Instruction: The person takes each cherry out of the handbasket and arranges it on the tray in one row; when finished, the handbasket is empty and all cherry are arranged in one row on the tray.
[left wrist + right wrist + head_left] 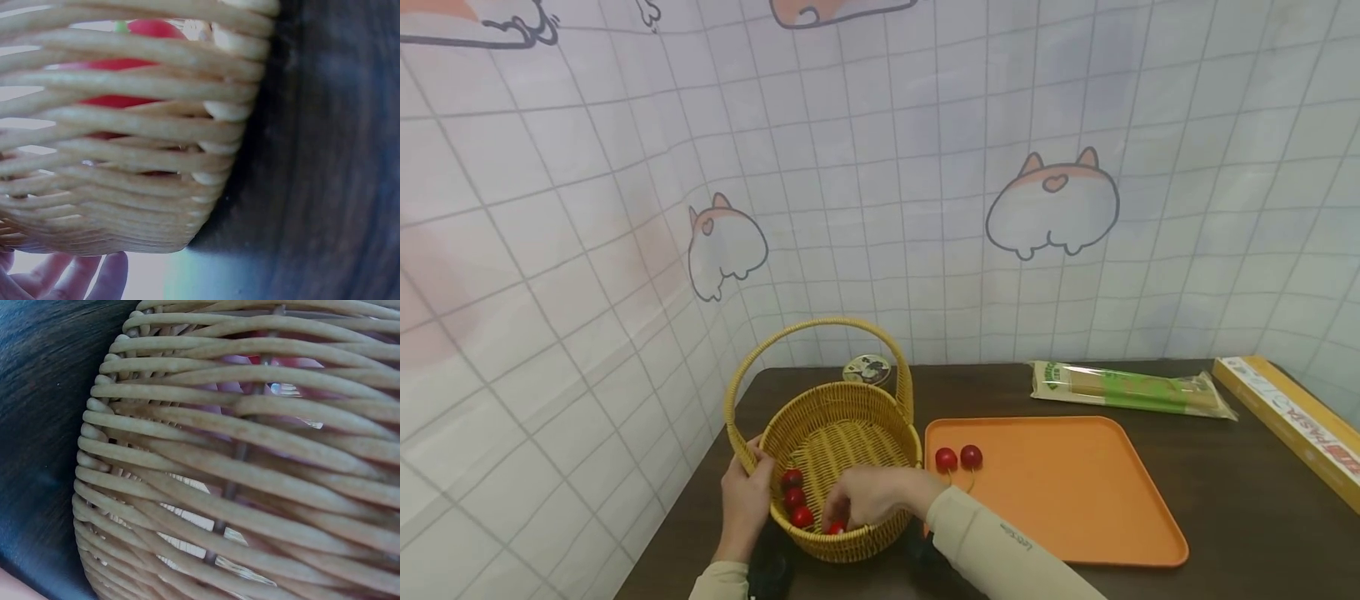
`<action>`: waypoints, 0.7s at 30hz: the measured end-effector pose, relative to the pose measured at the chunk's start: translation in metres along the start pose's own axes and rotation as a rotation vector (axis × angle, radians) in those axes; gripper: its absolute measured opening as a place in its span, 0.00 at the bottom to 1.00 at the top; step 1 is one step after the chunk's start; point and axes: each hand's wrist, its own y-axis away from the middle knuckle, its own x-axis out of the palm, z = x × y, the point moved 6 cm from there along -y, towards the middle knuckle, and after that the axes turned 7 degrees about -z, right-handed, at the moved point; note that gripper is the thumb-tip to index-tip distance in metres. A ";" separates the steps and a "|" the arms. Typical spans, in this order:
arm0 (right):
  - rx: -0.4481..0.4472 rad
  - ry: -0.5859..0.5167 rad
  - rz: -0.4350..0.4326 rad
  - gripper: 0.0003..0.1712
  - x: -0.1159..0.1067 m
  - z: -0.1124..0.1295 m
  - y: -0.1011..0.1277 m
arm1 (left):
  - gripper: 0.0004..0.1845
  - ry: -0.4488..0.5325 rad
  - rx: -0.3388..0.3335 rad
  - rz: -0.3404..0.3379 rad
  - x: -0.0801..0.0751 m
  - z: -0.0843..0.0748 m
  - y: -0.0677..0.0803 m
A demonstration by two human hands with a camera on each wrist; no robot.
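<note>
While gripped, cherry (836, 527) sits under right hand (868, 498).

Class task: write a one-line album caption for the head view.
Left hand steadies wicker basket; right hand reaches among its cherries.

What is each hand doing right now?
Left hand: grips the basket rim.
Right hand: inside the basket, fingers curled at a cherry; grip cannot be told.

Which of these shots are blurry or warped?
Head view: sharp, but fisheye bends the wall grid. Left wrist view: the basket fills the frame, soft and overexposed, the table smeared. Right wrist view: weave sharper, far edge soft.
</note>
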 end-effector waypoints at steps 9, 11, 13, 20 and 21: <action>-0.053 0.033 0.000 0.16 0.001 0.003 -0.003 | 0.21 0.010 -0.008 0.004 0.000 0.000 0.000; -0.061 0.025 0.004 0.16 0.002 0.002 -0.004 | 0.20 0.009 -0.008 0.000 0.000 -0.001 0.000; -0.067 0.012 0.007 0.17 0.003 0.002 -0.005 | 0.20 0.010 -0.008 -0.001 0.000 -0.001 0.000; -0.067 0.053 -0.021 0.15 0.003 -0.001 -0.007 | 0.21 0.007 -0.011 0.010 0.001 -0.001 0.001; -0.061 0.065 -0.028 0.15 0.003 -0.001 -0.007 | 0.21 0.008 -0.011 0.012 0.002 -0.001 0.000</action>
